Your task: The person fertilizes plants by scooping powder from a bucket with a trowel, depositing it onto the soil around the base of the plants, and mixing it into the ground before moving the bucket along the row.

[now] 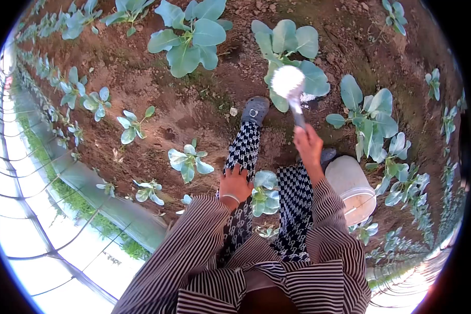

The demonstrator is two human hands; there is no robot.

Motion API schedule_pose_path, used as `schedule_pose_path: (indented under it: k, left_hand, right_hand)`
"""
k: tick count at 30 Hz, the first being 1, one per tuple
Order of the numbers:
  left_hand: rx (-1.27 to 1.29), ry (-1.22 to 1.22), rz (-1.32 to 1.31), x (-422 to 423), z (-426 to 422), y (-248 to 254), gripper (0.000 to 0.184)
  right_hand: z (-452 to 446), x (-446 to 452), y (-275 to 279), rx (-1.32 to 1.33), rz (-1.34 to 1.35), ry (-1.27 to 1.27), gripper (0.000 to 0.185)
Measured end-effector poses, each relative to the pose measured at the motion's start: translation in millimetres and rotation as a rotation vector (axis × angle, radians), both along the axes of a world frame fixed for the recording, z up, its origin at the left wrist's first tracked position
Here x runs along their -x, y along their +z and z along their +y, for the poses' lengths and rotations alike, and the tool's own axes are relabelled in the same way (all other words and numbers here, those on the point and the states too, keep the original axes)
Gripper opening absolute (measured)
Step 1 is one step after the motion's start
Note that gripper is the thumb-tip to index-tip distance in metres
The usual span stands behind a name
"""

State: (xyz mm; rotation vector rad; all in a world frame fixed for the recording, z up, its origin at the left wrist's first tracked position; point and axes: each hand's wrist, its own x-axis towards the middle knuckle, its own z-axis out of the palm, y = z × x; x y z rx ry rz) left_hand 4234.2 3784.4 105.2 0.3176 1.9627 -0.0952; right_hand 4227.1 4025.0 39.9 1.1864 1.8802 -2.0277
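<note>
My right hand (309,146) is closed round the grey handle of a large spoon (297,111). Its round bowl is heaped with white material (288,81), too bright to make out in detail. The bowl hangs over the lower leaves of a broad-leaved green plant (285,39), and a patch of white shows on the soil beside it. On the patterned trouser leg (244,144), near the knee, lies my left hand (235,184) with fingers spread and nothing held. A pale bucket (345,175) stands by my right forearm.
Rows of similar leafy plants grow in brown soil (141,89), including a large one (193,39) ahead and a cluster (371,115) to the right. A small plant (265,193) sits between my legs. Ribbed clear sheeting (42,235) walls the left side.
</note>
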Motion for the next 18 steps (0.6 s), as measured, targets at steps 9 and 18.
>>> schedule_pose_path:
  k: [9, 18]
  left_hand:
    - [-0.074, 0.181, -0.019, 1, -28, -12, 0.051]
    - [-0.098, 0.258, -0.019, 5, -28, -19, 0.050]
  right_hand:
    - [-113, 172, -190, 0.628, -0.306, -0.084, 0.030]
    - [-112, 204, -214, 1.197, -0.549, -0.347, 0.025]
